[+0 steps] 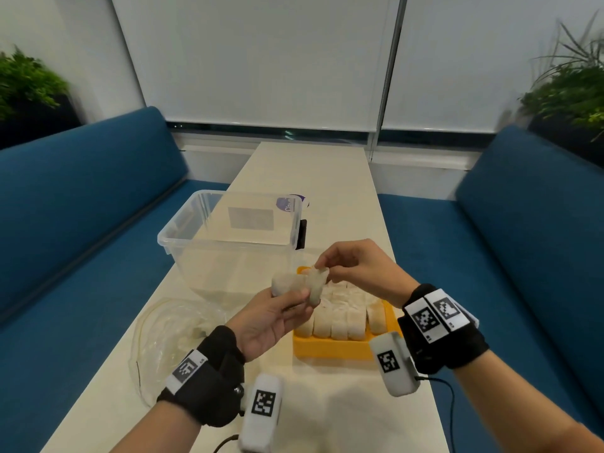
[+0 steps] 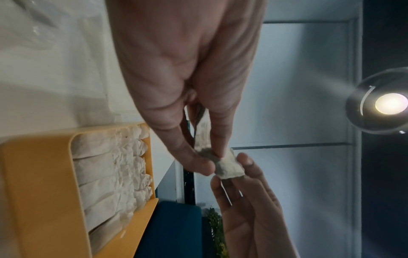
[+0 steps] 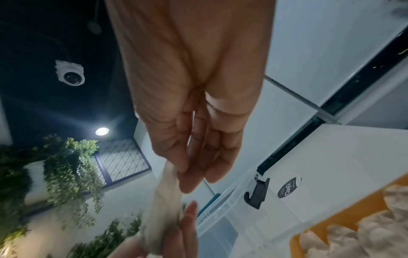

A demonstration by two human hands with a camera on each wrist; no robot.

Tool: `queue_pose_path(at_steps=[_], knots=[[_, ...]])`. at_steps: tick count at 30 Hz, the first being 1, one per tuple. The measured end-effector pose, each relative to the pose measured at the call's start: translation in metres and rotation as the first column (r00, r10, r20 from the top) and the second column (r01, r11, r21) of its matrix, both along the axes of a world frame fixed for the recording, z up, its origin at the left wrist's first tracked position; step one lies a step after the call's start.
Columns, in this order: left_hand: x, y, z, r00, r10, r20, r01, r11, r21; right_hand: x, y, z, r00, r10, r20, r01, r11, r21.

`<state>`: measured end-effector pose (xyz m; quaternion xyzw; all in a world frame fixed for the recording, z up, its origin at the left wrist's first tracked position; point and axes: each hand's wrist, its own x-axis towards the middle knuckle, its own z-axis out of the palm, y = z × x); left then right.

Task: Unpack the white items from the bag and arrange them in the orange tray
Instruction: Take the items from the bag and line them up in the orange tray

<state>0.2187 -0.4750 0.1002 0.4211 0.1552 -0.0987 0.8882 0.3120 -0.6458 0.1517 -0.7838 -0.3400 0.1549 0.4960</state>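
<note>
Holding white items [image 1: 295, 286] in left hand [image 1: 274, 317], right hand [image 1: 354, 268] pinching one, orange tray [image 1: 330, 348] packed with more.

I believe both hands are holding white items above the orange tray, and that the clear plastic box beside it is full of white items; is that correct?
Not quite: the clear plastic box is empty, as the head view shows. The left hand and right hand do hold white items above the orange tray.

one orange tray [image 1: 330, 349], one clear bin [image 1: 183, 230]
</note>
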Motion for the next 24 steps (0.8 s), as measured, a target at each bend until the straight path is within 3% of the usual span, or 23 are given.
queue_pose_path(at_steps=[4, 7, 14, 19, 24], knots=[[0.004, 0.002, 0.002, 0.989, 0.064, 0.137, -0.099, 0.957, 0.271, 0.000, -0.004, 0.006, 0.997, -0.066, -0.043, 0.066, 0.998, 0.008], [0.006, 0.001, 0.000, 0.973, 0.080, 0.214, -0.167, 0.889, 0.427, 0.000, -0.003, 0.006, 0.994, -0.072, 0.088, 0.079, 0.993, -0.089], [0.012, -0.002, -0.001, 0.987, 0.038, 0.158, -0.078, 0.965, 0.252, 0.004, -0.007, 0.010, 0.964, -0.083, 0.252, 0.131, 0.976, -0.177], [0.015, -0.009, -0.001, 0.990, -0.003, 0.141, -0.037, 0.958, 0.285, 0.004, -0.013, 0.013, 0.960, -0.061, 0.274, 0.132, 0.960, -0.248], [0.017, -0.016, -0.001, 0.989, -0.069, 0.131, 0.015, 0.928, 0.373, 0.006, -0.016, 0.011, 0.959, -0.090, 0.268, 0.151, 0.965, -0.215]])
